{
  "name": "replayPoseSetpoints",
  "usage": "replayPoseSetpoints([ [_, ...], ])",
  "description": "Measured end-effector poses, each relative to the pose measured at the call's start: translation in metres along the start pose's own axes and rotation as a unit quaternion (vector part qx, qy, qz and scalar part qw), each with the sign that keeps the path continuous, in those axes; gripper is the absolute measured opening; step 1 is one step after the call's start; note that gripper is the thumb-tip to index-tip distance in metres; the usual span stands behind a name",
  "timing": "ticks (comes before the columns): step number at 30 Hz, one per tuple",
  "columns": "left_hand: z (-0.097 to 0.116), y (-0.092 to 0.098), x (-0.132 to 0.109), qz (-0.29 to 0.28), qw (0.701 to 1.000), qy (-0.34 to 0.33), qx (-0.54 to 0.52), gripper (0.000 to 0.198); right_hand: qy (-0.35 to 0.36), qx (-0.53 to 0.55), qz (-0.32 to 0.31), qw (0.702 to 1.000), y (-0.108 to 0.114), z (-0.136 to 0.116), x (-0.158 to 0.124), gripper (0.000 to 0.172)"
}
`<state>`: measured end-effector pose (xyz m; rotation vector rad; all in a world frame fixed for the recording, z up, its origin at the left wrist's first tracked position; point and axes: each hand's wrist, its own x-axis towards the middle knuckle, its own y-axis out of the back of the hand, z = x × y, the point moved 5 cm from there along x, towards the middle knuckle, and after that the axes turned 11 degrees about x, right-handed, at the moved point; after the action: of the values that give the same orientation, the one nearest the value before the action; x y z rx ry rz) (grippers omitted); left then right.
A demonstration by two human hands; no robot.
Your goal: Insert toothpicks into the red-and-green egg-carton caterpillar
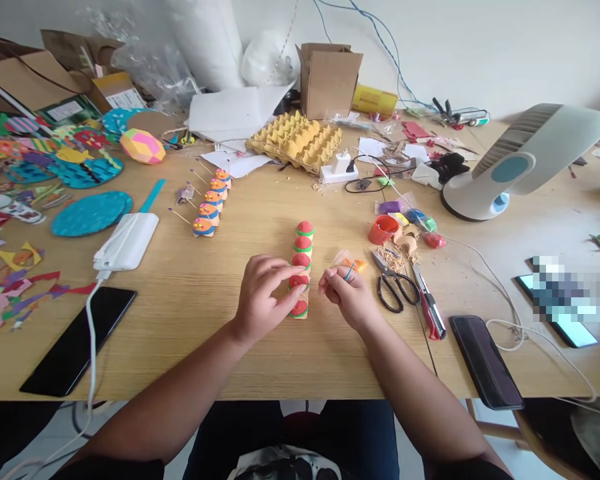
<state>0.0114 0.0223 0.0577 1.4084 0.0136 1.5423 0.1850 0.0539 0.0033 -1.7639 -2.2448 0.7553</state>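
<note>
In front of me lies a narrow egg-carton strip (303,244) of several red domes with green bands. My left hand (264,293) reaches over it from the left, thumb and forefinger bent round one of its nearer domes. Just right of the strip, my right hand (349,295) is closed in a pinch with a thin blue stick (350,272) poking up between the fingers. What the fingertips pinch is too small to make out. Close beyond that hand is a small bag of orange clay (356,265).
Right of my hands lie scissors (396,283), a red cutter knife (431,303), a red cup (383,229) and a phone (486,361). A second, orange-and-blue strip (213,203) with sticks stands back left. Behind are a yellow egg tray (297,141) and a white fan (520,160).
</note>
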Motion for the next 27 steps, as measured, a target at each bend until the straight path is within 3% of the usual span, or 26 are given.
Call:
replayPoseSetpoints([
  [5,0.005,-0.002,-0.001,-0.028,0.999,-0.023,-0.003,0.026,-0.006,-0.049,0.003,0.999,-0.001,0.000,-0.002,0.053],
  [9,0.006,-0.001,-0.002,-0.028,0.999,-0.028,0.002,0.025,0.010,-0.067,-0.031,0.997,-0.007,0.000,-0.004,0.041],
  [13,0.003,0.000,-0.001,-0.020,1.000,-0.001,-0.007,0.027,0.021,-0.044,-0.024,0.999,-0.004,0.004,-0.002,0.034],
  [20,0.005,-0.004,-0.003,-0.032,0.998,0.005,-0.051,0.022,0.037,-0.059,0.000,0.998,0.009,0.008,0.000,0.044],
  [27,0.005,-0.009,-0.004,-0.028,0.999,-0.009,-0.043,0.020,0.131,-0.185,-0.054,0.972,-0.011,-0.009,-0.007,0.048],
])
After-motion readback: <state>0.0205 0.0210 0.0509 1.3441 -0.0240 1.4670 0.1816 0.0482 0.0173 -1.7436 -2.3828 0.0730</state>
